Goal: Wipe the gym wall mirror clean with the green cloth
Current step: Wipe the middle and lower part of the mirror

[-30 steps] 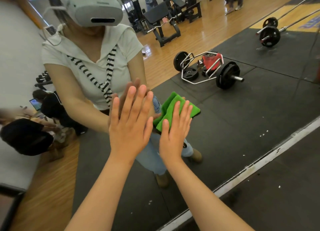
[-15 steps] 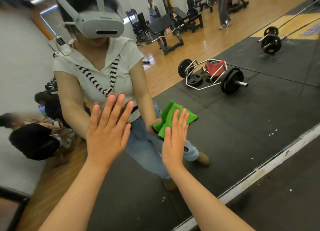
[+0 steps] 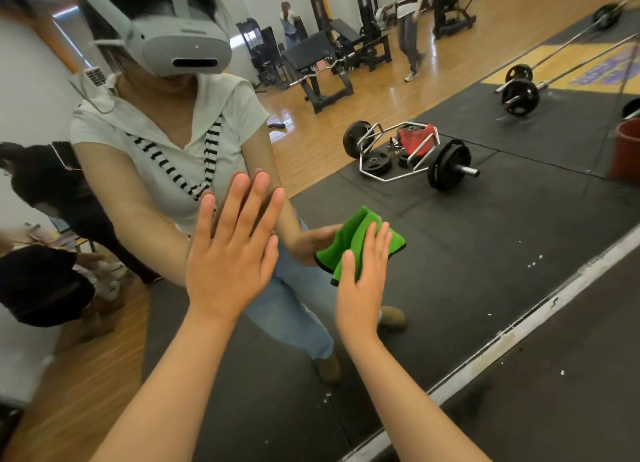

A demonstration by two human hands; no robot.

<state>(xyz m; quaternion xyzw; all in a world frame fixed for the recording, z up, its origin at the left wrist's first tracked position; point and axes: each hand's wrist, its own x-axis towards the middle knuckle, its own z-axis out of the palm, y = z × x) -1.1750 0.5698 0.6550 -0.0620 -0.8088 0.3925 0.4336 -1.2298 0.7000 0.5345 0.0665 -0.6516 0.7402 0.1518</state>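
The left hand [image 3: 230, 264] lies flat on the mirror [image 3: 485, 254], fingers [image 3: 258, 202] straight, slightly spread; the right hand [image 3: 362, 281] presses the green cloth [image 3: 346, 250] to the glass with straight fingers; reflected beyond: hex bar [image 3: 408, 153], barbell [image 3: 519, 96], red bucket [image 3: 627, 150]; black rubber floor [image 3: 571, 392].

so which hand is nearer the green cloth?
Right. The right hand presses the green cloth against the mirror; the left hand lies flat on the mirror, apart, to the cloth's left.

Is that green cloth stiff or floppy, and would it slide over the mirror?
Probably floppy: the cloth lies in soft folds under the right hand. Likely light, since flat fingers alone pin it to the mirror. Should slide on smooth glass.
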